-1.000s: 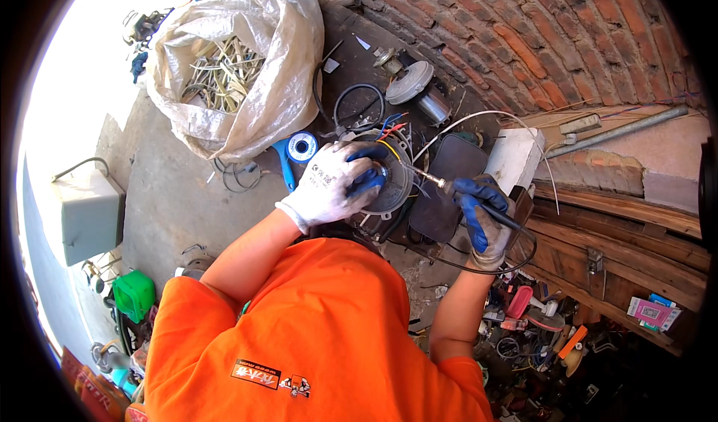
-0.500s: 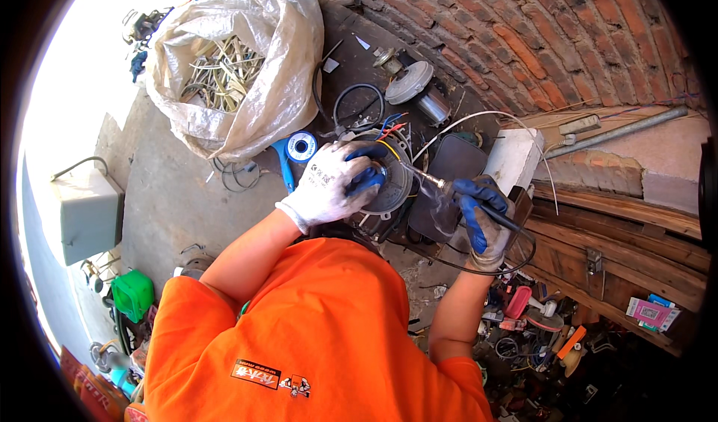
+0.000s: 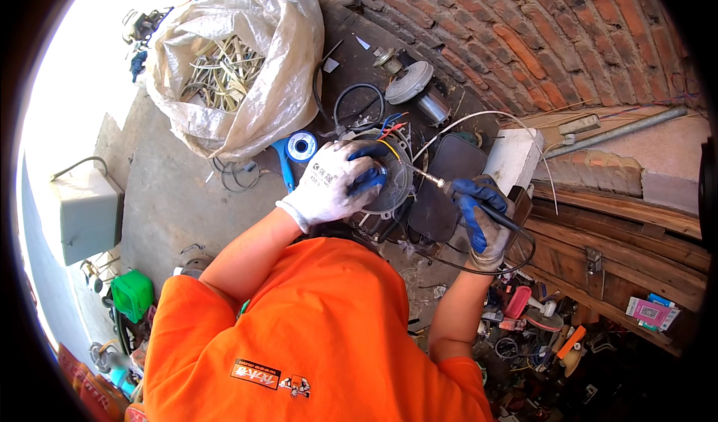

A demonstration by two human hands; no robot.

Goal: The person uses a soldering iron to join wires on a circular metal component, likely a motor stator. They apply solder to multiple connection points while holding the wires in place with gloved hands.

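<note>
Through the head camera I am viewing the white-and-blue-gloved left hand [image 3: 333, 181] resting over the round, grey metal housing [image 3: 402, 190] at the centre; I cannot tell whether its curled fingers are pinching anything. The white-and-blue-gloved right hand [image 3: 485, 220] is gripping the slim, metal-shafted soldering iron [image 3: 430, 176], which is pointing left toward the housing's right rim; contact is remaining unclear. Red and blue insulated wires [image 3: 392, 128] are protruding at the far side. The round blue-and-white spool [image 3: 302, 147] is lying left, near the left hand.
</note>
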